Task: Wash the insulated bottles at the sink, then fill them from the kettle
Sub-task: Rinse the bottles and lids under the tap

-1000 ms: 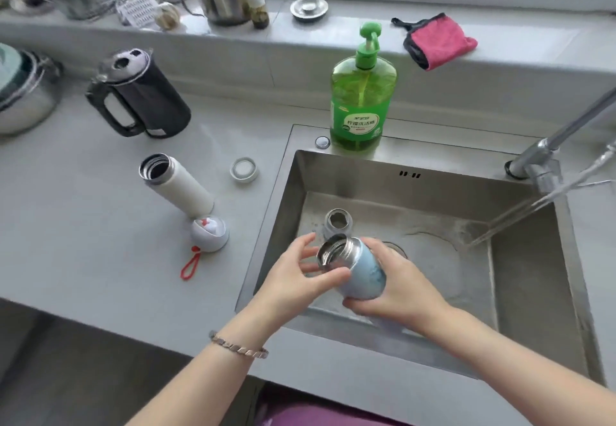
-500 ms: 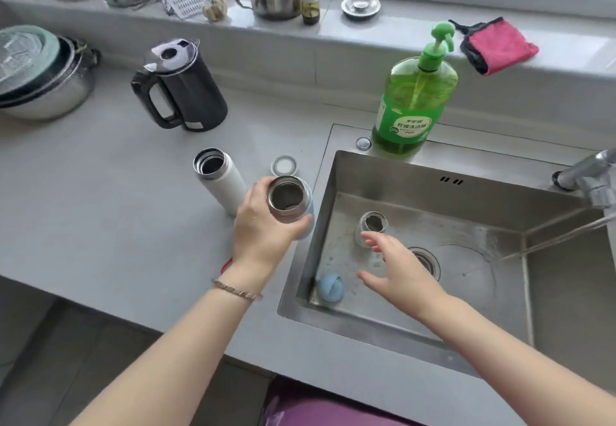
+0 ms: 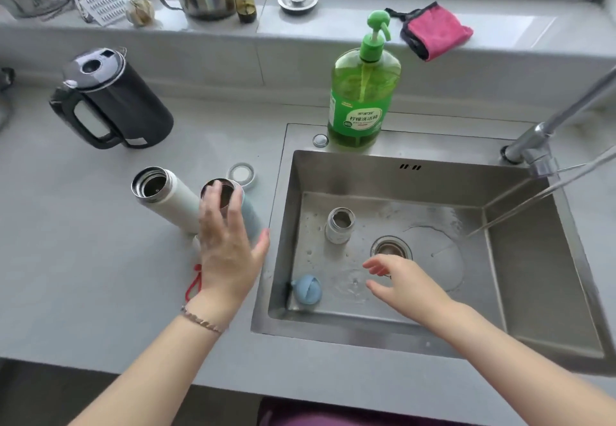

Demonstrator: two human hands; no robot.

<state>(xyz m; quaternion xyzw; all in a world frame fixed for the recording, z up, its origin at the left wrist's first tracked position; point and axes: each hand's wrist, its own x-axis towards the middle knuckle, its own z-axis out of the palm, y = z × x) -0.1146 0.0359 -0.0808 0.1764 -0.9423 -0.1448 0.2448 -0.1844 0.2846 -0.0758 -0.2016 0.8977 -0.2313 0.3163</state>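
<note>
The blue insulated bottle (image 3: 251,217) stands open on the counter, just left of the sink (image 3: 333,342). My left hand (image 3: 226,249) hovers over it with fingers spread and straight, covering its near side. The white bottle (image 3: 168,200) stands open right beside it. My right hand (image 3: 405,284) hangs over the sink floor, fingers relaxed, holding nothing. A blue cap (image 3: 306,289) and a steel stopper (image 3: 340,225) lie in the sink. The black kettle (image 3: 113,102) sits at the back left.
Water runs from the faucet (image 3: 540,149) into the sink's right side. A green soap bottle (image 3: 363,92) stands behind the sink. A round lid ring (image 3: 241,173) and a red strap (image 3: 193,282) lie on the counter. Pots and a pink cloth (image 3: 436,30) line the sill.
The blue bottle went from both hands over the sink to the counter beside the white bottle. My left hand has let go of it; my right hand stays over the sink.
</note>
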